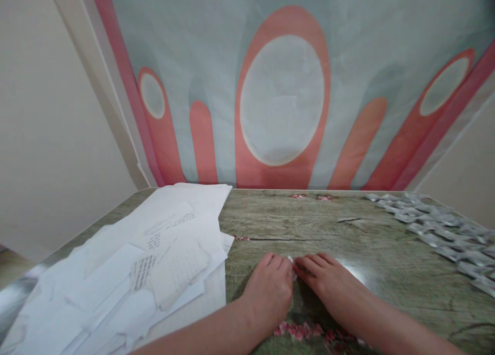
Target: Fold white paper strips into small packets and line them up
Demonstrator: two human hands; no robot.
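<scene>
The small white piece [291, 260] I'm watching is mostly hidden between the two hands, over the near middle of the table [270, 215]. The left hand [273, 283] is curled closed on it; the right hand [323, 275] has its fingertips against its right side, though I can't tell whether they pinch. To the left I see a heap of loose paper [116, 272]; at the far right, folded strips [436, 228] in linked rows. Behind hangs a patterned curtain [282, 97].
</scene>
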